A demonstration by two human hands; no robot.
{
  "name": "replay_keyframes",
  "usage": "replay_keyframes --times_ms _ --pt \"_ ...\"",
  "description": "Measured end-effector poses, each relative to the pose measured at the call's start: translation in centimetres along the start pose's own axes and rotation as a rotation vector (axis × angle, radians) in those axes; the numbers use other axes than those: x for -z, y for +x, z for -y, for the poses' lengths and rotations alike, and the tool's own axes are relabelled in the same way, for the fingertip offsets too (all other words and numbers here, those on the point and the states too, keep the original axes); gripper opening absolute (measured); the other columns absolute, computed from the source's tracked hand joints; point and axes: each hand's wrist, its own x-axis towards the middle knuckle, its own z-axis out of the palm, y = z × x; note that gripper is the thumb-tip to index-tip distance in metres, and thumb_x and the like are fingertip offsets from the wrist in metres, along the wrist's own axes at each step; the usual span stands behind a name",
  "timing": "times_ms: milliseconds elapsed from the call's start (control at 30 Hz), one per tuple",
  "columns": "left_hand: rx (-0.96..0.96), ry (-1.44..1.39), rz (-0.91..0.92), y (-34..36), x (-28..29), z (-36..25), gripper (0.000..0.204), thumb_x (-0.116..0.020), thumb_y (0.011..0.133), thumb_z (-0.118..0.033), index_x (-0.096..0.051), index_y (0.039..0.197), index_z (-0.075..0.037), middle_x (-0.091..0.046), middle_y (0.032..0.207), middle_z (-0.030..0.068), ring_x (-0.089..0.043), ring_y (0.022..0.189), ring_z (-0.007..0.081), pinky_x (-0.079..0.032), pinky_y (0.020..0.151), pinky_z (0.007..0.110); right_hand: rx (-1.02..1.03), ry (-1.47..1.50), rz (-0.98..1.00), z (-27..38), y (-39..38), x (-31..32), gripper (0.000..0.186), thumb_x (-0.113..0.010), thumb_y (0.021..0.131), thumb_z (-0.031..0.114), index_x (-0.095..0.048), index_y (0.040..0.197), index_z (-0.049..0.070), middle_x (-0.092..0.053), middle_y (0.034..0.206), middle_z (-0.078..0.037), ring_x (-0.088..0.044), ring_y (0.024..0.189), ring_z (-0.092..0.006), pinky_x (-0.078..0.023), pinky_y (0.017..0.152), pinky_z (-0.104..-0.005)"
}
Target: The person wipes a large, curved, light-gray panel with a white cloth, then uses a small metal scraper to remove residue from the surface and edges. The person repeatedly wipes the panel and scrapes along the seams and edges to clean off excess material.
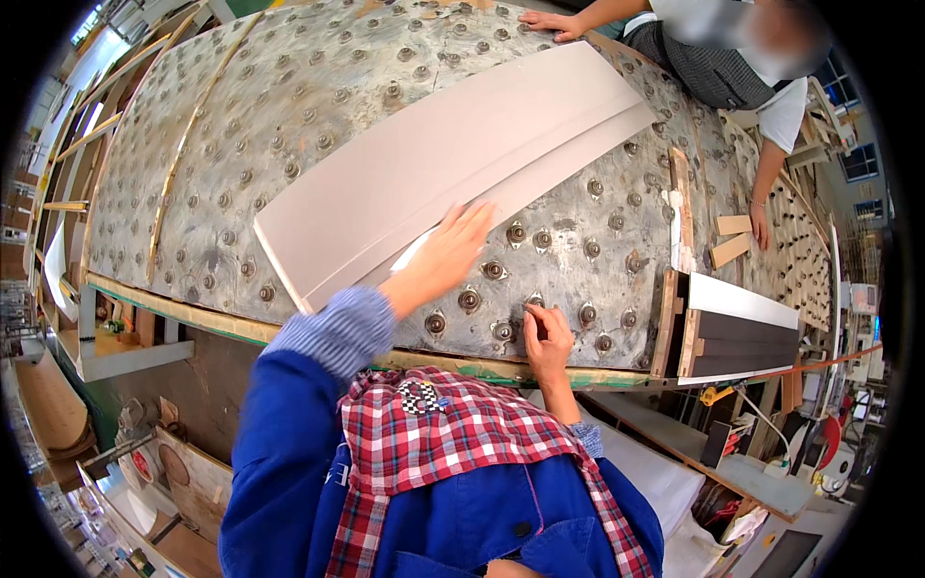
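A long pale greige panel (405,173) with a lengthwise step near its near edge lies slanting across a metal table (193,116) studded with ball rollers. My left hand (443,246) lies open on the panel's lower part, fingers stretched toward the upper right; a white strip shows beside it, partly covered. My right hand (547,337) is at the table's near edge, by the rollers, right of the panel; its fingers are curled with the tips close together, and what they hold, if anything, is too small to make out.
A co-worker (703,58) leans over the far right, hands on the table, one beside tan wooden pieces (729,249). A dark-and-white panel stack (742,337) rests at the right, beside wooden rails (679,202). Racks line the left; a shelf sits below the table's right side.
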Motion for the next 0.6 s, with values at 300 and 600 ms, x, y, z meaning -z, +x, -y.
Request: replay_keyframes --times_ms 300,600 --pt "0.332 -0.055 0.06 -23.6 7.1 0.5 0.049 -0.058 0.083 -0.003 -0.045 0.128 0.011 -0.028 0.149 0.0245 -0.029 0.138 0.038 -0.026 0.113 0.047 -0.034 0.022 0.053 0.1 -0.3 -0.3 0.014 -0.069 0.079 0.0 -0.069 0.093 0.003 -0.063 0.08 -0.01 -0.061 0.068 -0.0218 -0.049 0.061 -0.0296" --pt "0.259 -0.096 -0.171 -21.7 8.4 -0.8 0.041 -0.055 0.073 0.007 -0.056 0.114 0.001 -0.049 0.13 0.0162 -0.05 0.114 0.0326 -0.043 0.092 0.041 -0.008 0.074 0.072 0.6 0.5 -0.4 0.012 -0.068 0.081 0.001 -0.069 0.094 0.002 -0.062 0.079 -0.009 -0.059 0.066 -0.0176 -0.047 0.059 -0.0268"
